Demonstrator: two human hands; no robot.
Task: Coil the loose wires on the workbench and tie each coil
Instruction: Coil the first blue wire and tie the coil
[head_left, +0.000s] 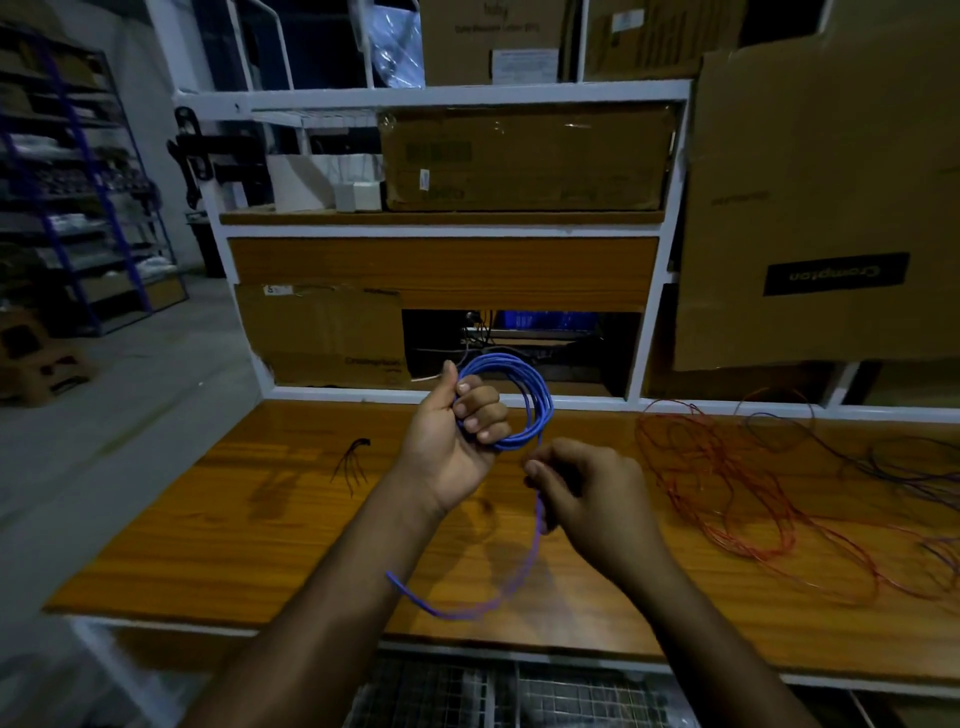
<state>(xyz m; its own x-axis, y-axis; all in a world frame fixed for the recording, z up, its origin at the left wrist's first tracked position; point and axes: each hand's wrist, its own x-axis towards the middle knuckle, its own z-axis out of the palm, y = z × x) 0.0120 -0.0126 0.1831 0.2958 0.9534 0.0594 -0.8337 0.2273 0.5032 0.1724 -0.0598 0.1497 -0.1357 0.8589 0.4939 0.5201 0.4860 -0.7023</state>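
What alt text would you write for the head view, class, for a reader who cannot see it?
A person's left hand grips a blue wire coil above a wooden workbench, while the right hand pinches the coil's loose tail. Tangled red wires lie to the right, small black ties to the left.

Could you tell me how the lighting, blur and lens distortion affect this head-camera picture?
Head view: dim throughout, with the shelves at far left nearly lost in shadow; the loose tail of the blue wire is motion-blurred, while its coil in the left hand stays sharp; the right hand is slightly soft; wide-angle bending curves the workbench edges; the box lettering reads mirrored.
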